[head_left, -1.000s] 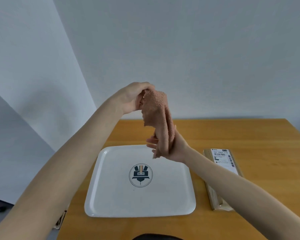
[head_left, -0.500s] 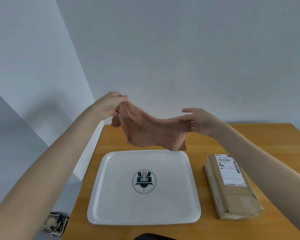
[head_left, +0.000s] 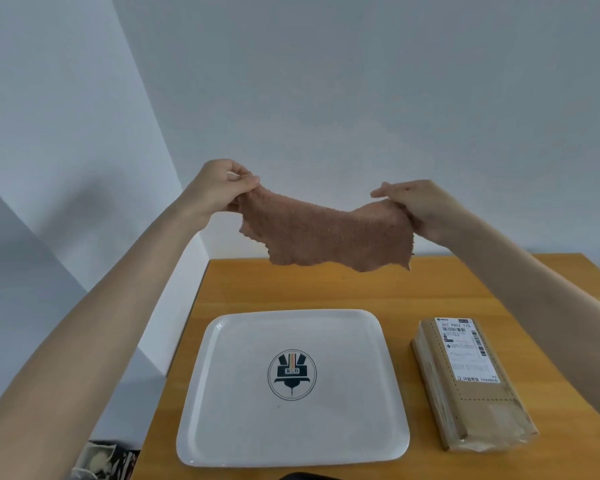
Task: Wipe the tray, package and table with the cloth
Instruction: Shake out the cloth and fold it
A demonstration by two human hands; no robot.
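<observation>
A plain pale grey wall (head_left: 361,98) is filling the view from 10 o'clock round to 2 o'clock. A second, lighter wall face (head_left: 56,116) is slanting in at 9 o'clock, meeting the first along a straight edge that is running down toward the centre. Below it, at 8 o'clock, a darker shaded panel (head_left: 25,306) is standing. At 7 o'clock a blurred heap of light and dark clutter (head_left: 101,460) is lying low down, too small to identify. At 6 o'clock a dark rounded shape (head_left: 307,476) is poking over the bottom edge
</observation>
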